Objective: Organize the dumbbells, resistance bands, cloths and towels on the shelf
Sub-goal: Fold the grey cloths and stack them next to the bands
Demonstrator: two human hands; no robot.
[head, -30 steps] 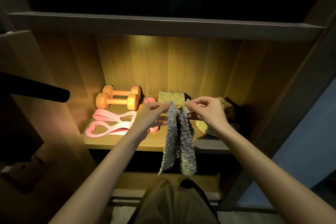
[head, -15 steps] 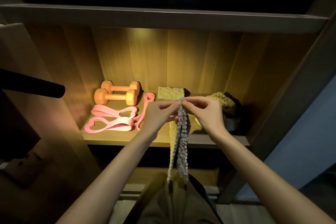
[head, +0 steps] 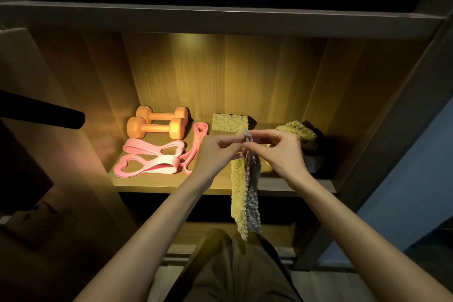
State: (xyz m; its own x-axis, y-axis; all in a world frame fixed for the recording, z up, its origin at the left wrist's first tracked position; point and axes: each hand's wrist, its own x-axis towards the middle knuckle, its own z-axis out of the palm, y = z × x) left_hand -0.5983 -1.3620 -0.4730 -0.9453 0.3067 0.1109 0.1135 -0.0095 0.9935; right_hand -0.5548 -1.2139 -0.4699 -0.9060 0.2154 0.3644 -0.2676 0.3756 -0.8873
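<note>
Centre frame: left hand [head: 215, 154] & right hand [head: 282, 152] both pinch the top edge of the fuzzy cloth [head: 246, 193], fingertips close together. It hangs folded, down past the shelf [head: 159, 182] front edge. Centre-left: 2 orange dumbbells [head: 157, 125], pink bands [head: 152, 159].

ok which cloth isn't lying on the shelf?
The hanging cloth, pinched by left hand and right hand. The folded cloth and crumpled cloth lie on the shelf.
</note>
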